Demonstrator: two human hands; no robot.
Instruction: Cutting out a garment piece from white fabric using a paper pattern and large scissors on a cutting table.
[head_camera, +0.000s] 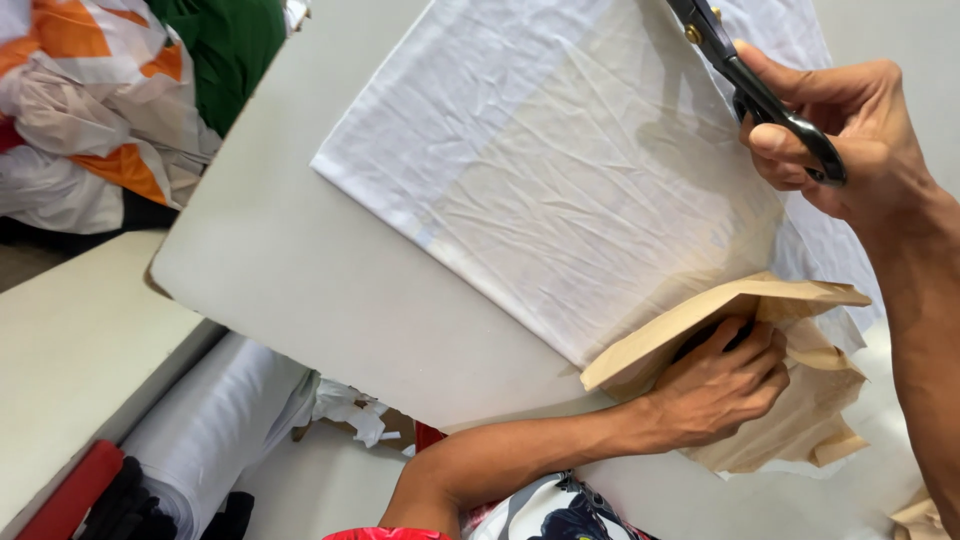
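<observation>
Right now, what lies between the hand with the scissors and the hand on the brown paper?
In the head view, white fabric spreads between the right hand and the left hand, overlying the brown paper.

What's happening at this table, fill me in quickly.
A person is working on white fabric spread over a pale table. The right hand holds black scissors at the cloth's far edge. The left hand grips folded brown paper at the fabric's near corner. A white fabric roll lies below the table.
</observation>
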